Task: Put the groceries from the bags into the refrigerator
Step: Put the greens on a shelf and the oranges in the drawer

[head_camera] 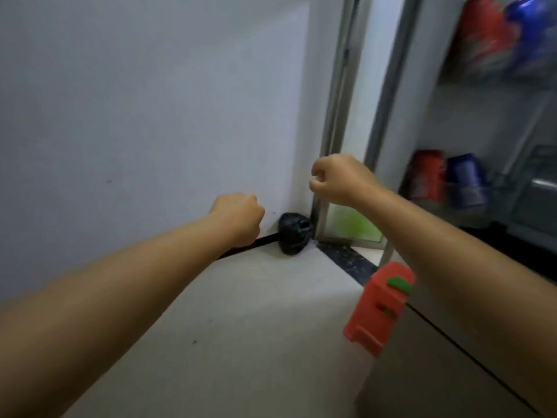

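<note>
The refrigerator [494, 122] stands open at the right, blurred. On its shelves are red and blue cans, one pair up high [509, 34] and one pair lower [446, 176]. My left hand [238, 218] is a closed fist in mid-air in front of the white wall, with nothing in it. Higher and to the right, near the fridge's edge, my right hand [340, 179] has its fingers curled and no visible object in them. A small black bag [294, 233] lies on the floor in the corner, beyond both hands.
A red plastic object with a green patch [379, 306] stands on the floor under my right forearm. A metal door frame [337, 116] rises between the wall and the fridge. A dark threshold strip [346, 257] crosses the pale floor [241, 327].
</note>
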`<control>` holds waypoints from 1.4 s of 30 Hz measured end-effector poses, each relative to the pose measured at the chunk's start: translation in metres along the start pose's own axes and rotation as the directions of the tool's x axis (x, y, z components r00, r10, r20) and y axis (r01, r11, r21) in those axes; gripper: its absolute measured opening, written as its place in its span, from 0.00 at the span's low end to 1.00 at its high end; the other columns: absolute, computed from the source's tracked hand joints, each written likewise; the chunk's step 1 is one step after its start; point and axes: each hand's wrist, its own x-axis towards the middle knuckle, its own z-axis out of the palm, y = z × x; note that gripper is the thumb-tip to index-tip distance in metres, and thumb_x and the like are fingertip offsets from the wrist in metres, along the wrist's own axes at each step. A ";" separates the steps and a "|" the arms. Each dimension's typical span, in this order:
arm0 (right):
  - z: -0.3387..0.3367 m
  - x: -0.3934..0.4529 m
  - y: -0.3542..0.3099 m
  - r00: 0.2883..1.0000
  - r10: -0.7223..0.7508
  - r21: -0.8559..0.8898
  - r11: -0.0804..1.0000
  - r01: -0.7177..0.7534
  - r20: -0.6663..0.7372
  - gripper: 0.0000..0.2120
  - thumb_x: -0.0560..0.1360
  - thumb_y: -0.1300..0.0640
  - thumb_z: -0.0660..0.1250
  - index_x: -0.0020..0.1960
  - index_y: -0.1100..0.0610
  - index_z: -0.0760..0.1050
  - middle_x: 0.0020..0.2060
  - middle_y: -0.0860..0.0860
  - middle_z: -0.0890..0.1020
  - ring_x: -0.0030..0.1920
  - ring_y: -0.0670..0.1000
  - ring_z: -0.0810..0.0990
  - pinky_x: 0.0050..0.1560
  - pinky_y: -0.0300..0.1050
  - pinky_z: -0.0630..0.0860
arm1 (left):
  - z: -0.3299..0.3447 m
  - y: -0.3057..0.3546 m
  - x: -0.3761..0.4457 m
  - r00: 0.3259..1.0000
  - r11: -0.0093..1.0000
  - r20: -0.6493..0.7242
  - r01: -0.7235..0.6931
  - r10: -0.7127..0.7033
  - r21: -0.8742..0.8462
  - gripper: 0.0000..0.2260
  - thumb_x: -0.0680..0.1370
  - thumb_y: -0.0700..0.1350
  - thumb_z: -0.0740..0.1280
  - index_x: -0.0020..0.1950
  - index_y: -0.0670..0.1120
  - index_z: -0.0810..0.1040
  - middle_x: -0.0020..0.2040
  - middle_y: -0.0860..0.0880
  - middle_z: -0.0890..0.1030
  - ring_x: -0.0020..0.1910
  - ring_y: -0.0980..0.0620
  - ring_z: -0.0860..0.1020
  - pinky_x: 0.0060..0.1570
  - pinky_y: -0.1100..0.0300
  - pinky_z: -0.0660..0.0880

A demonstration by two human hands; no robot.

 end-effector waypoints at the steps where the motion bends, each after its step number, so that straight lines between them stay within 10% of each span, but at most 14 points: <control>1: 0.022 0.004 -0.034 0.999 -0.028 0.021 0.999 0.028 0.030 0.15 0.76 0.54 0.59 0.60 0.59 0.74 0.58 0.57 0.78 0.57 0.58 0.76 0.50 0.45 0.72 | 0.026 -0.028 -0.020 0.998 1.000 0.054 0.029 -0.029 0.006 0.14 0.81 0.43 0.55 0.63 0.42 0.74 0.62 0.43 0.73 0.60 0.42 0.74 0.50 0.53 0.73; 17: 0.346 0.070 -0.380 0.808 -0.292 0.312 0.939 0.142 0.512 0.16 0.76 0.58 0.60 0.60 0.64 0.75 0.59 0.62 0.75 0.60 0.59 0.73 0.60 0.50 0.70 | 0.321 -0.295 -0.133 0.790 0.838 0.505 0.504 -0.349 -0.210 0.14 0.80 0.43 0.56 0.63 0.40 0.74 0.65 0.42 0.72 0.64 0.42 0.72 0.58 0.51 0.73; 42: 0.670 0.389 -0.541 0.581 0.133 0.113 0.923 -0.367 0.803 0.16 0.76 0.60 0.58 0.62 0.63 0.72 0.60 0.62 0.75 0.62 0.59 0.72 0.60 0.46 0.69 | 0.597 -0.678 0.143 0.791 0.909 0.611 0.240 0.020 -0.340 0.15 0.80 0.41 0.57 0.65 0.43 0.75 0.65 0.44 0.73 0.64 0.45 0.72 0.60 0.53 0.72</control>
